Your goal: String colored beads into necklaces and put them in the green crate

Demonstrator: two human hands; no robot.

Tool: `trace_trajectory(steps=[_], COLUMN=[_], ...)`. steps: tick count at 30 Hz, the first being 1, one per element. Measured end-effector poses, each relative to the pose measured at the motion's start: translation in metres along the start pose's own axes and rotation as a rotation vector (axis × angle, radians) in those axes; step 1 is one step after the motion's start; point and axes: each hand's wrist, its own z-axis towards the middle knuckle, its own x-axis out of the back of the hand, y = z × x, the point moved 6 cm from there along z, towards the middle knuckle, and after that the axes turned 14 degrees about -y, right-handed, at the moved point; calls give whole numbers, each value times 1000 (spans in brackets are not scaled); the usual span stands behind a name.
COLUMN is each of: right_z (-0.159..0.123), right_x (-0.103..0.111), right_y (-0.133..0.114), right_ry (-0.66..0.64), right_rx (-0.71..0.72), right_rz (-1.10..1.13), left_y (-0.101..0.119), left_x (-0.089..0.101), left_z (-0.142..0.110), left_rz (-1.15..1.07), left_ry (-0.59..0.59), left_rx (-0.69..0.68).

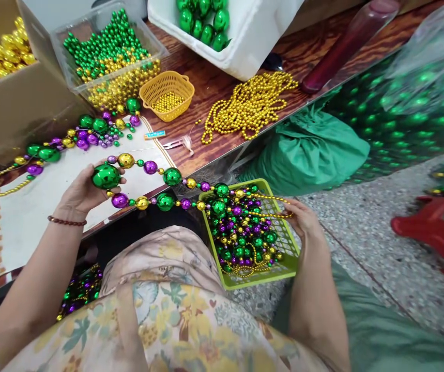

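A bead necklace [172, 176] of green, purple and gold balls is stretched between my two hands. My left hand [84, 188] is closed around its largest green ball, over the table's edge. With fingers pinched together, my right hand [301, 216] holds the thin gold-bead end of the loop. Beneath the necklace's right part stands a lime-green basket [260, 284] heaped with similar necklaces. Another strand [49, 153] of large and small beads lies on the white cloth [70, 212] beyond my left hand.
On the table are a clear bin [109, 82] of green and gold beads, an orange basket [185, 103], gold bead strings [241, 108], tweezers [173, 143] and a white foam box [241, 46]. A cardboard box [8, 119] stands left. Green bags [310, 147] and a red stool [434, 227] are right.
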Motion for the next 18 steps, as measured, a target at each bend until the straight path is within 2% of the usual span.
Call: trace_trajectory(steps=[4, 9, 18], right_z=[4, 1, -8], right_x=[-3, -9, -1], right_y=[-2, 0, 5], right_ry=[5, -20, 56], right_rx=[17, 55, 73], right_rz=[-91, -108, -71], left_y=[3, 5, 7], left_x=[0, 5, 12], left_z=[0, -10, -20], left_rz=[-11, -2, 75], left_ry=[17, 119, 141], left_rx=[-47, -90, -34])
